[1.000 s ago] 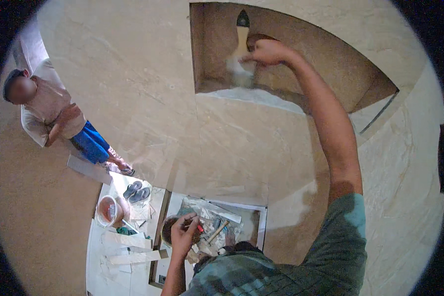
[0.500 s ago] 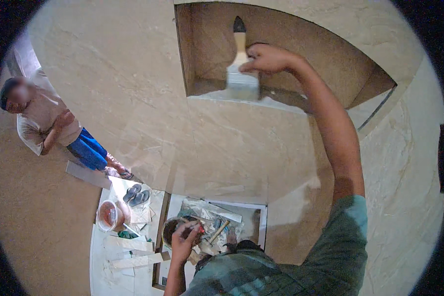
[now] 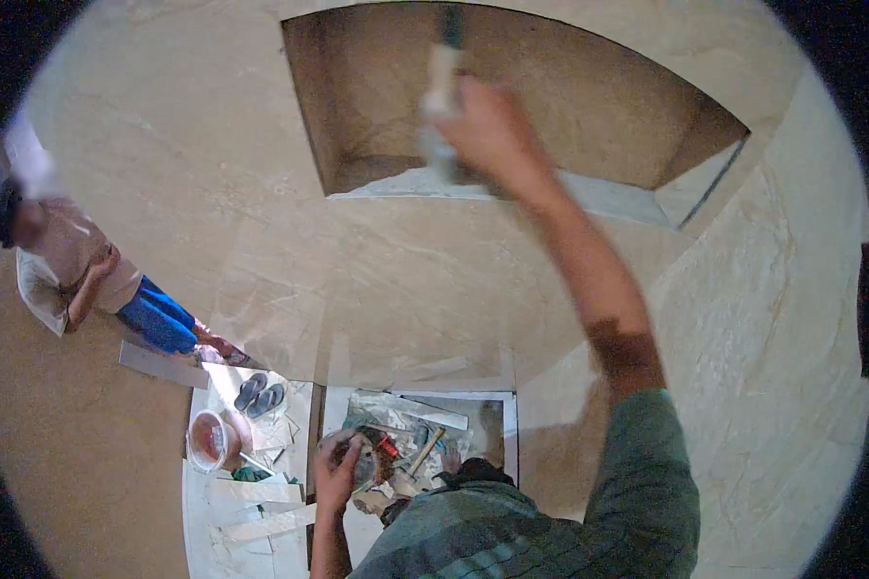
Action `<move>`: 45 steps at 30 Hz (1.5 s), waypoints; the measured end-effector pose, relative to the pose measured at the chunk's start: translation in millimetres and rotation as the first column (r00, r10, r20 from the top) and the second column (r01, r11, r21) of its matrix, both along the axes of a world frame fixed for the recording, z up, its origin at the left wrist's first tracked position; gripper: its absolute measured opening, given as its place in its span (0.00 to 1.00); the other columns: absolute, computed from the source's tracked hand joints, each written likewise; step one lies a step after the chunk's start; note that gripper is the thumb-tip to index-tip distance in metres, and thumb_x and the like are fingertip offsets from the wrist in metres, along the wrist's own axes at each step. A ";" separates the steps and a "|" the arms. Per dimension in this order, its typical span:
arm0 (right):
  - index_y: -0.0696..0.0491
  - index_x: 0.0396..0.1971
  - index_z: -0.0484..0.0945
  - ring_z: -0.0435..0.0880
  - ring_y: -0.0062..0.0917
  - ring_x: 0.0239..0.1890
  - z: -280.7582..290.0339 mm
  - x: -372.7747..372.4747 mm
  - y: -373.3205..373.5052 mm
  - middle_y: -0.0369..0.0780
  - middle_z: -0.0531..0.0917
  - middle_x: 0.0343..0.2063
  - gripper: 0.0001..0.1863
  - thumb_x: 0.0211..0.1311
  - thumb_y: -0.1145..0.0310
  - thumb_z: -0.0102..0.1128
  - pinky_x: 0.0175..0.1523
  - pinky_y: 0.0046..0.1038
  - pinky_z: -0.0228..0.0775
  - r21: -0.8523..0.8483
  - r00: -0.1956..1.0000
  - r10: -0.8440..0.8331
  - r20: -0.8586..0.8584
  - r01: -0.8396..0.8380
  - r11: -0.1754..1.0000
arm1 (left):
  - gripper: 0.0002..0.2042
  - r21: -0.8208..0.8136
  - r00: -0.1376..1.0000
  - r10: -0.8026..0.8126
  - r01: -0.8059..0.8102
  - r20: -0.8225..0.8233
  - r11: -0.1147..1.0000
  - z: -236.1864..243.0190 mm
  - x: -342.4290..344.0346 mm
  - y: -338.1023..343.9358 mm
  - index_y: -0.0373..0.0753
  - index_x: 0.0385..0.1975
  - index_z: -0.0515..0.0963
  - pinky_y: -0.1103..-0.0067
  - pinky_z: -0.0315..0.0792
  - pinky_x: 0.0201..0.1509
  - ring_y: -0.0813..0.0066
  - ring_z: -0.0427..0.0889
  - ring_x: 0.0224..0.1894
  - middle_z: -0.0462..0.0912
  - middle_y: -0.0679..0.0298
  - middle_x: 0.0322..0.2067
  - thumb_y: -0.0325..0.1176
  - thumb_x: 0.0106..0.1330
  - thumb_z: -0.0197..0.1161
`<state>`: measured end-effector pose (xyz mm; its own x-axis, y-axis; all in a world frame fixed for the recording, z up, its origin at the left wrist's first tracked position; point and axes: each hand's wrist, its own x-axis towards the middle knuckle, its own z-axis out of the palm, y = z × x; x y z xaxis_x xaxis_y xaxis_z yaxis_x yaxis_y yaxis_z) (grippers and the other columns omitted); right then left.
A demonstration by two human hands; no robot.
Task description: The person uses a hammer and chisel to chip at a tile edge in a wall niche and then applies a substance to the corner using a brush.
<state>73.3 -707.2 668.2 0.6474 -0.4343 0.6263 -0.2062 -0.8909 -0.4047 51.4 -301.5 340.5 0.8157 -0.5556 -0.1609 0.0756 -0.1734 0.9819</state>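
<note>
We note the right hand [image 3: 492, 130] closed around a flat brush [image 3: 445, 69], fingers pressed in at the base of its pale handle. The brush stands nearly upright: dark handle end above the grip, broad head just below and left of it. Motion blurs both; we cannot tell whether the bristles touch the pale sill [image 3: 599, 198] beneath the grip. Around and behind the grip, a wall recess [image 3: 570, 96] with a curved upper edge, set in beige tiling.

Well below the grip and to its left, the left hand [image 3: 338, 463] with fingers bent, beside a partly hidden round vessel [image 3: 367, 468]. We cannot tell whether those fingers pinch anything. Just right of this hand, a small red object [image 3: 387, 448]; further right, a wooden-handled tool [image 3: 426, 451].

Farther left of both hands we record a pinkish bucket [image 3: 209, 441], dark slippers [image 3: 260, 396] just above it, and, higher, a standing person [image 3: 68, 256] in blue legwear.
</note>
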 end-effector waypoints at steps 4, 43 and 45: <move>0.58 0.34 0.79 0.83 0.46 0.35 -40.0 79.9 65.2 0.51 0.83 0.32 0.19 0.50 0.57 0.67 0.41 0.43 0.75 -0.145 0.990 0.128 0.052 -0.119 0.982 | 0.14 -0.049 0.982 -0.171 0.167 -0.081 0.985 55.2 -2.5 -55.8 0.31 0.49 0.76 0.80 0.71 0.52 0.75 0.80 0.44 0.82 0.60 0.42 0.28 0.66 0.62; 0.58 0.43 0.78 0.80 0.37 0.46 14.6 -24.0 -25.8 0.48 0.81 0.41 0.24 0.58 0.50 0.63 0.52 0.37 0.70 -0.075 0.906 0.128 -0.402 -0.172 0.982 | 0.14 0.129 0.959 -0.269 0.279 -0.091 0.952 -6.2 -4.6 15.4 0.33 0.47 0.78 0.80 0.70 0.54 0.76 0.79 0.46 0.83 0.61 0.41 0.33 0.66 0.63; 0.57 0.43 0.78 0.80 0.37 0.45 14.3 -42.1 -40.5 0.48 0.82 0.42 0.25 0.58 0.50 0.63 0.52 0.37 0.71 -0.160 0.830 0.159 -0.535 -0.284 0.945 | 0.15 -0.056 0.957 -0.139 0.129 -0.254 0.990 -6.1 -0.5 17.3 0.34 0.49 0.77 0.80 0.70 0.52 0.77 0.78 0.45 0.82 0.62 0.41 0.33 0.66 0.64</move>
<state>31.2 -747.7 682.5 0.9614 -0.1292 0.2431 -0.1122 -0.9902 -0.0827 51.0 -284.2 334.4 0.6679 -0.6665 -0.3312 0.3043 -0.1615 0.9388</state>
